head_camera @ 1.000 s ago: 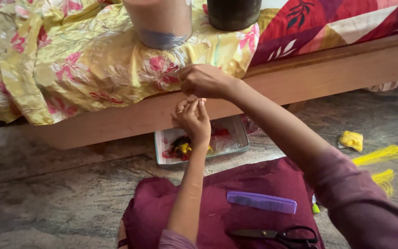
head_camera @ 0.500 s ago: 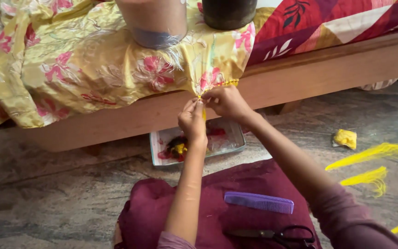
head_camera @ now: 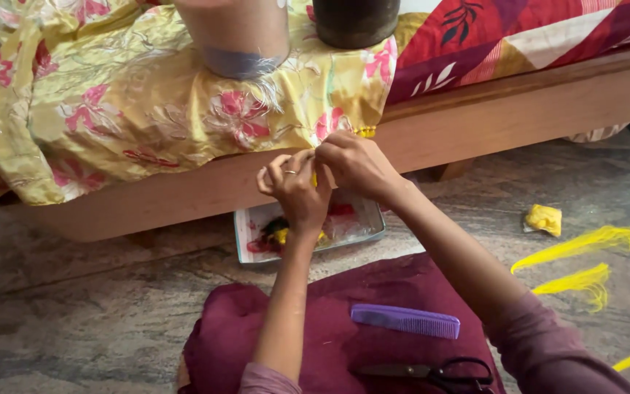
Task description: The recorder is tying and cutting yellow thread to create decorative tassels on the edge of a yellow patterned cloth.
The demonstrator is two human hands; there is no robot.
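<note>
Fingers (head_camera: 308,164) of your left hand (head_camera: 297,193) and right hand (head_camera: 355,164) are pinched together on a small yellow tassel (head_camera: 364,132) at the hem of the floral cloth (head_camera: 147,102), above the tray (head_camera: 308,230). Risk: pulling too hard could slip the threads loose. Your hands hide the actual grip, so whether each truly holds thread can't be told.

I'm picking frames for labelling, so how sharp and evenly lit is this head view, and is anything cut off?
Head view: soft, even daylight with weak shadows; a small glare spot at the right edge. Left hand and right hand are reasonably sharp, as is the purple comb. The two containers on the bed are cropped by the top edge, the scissors nearly by the bottom.
</note>
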